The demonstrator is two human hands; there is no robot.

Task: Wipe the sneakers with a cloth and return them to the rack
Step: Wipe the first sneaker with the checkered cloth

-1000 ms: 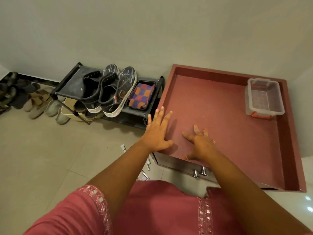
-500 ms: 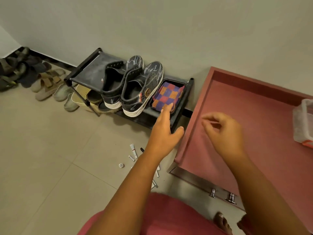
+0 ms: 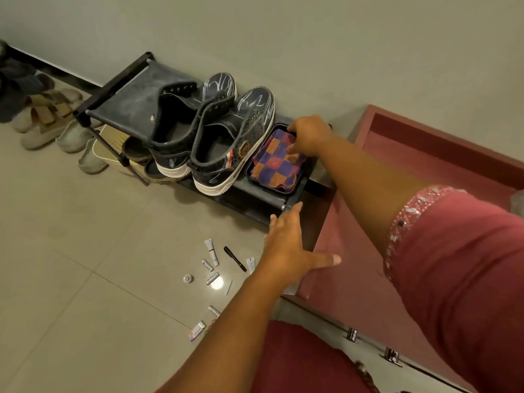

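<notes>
Fingertips of the right hand (image 3: 307, 134) are buried in the checked cloth (image 3: 276, 161), so can't tell whether the fingers are actually pinching it or just resting on it. Cloth sits folded in a black tray (image 3: 295, 191) at the right end of the rack (image 3: 127, 109), w/ the sneakers (image 3: 221, 137) just beside it on the top shelf, heels toward the camera. Left hand (image 3: 289, 248) is spread wide, holding nothing, thumb on the edge of the red worktop (image 3: 425, 154). Small tubes (image 3: 212, 252) and a pen (image 3: 234, 258) lie on the tile floor (image 3: 71, 279), labels too tiny to read. Sandals (image 3: 45, 117) at left are partly cut off. Badge on the sneaker's side isn't legible either.
</notes>
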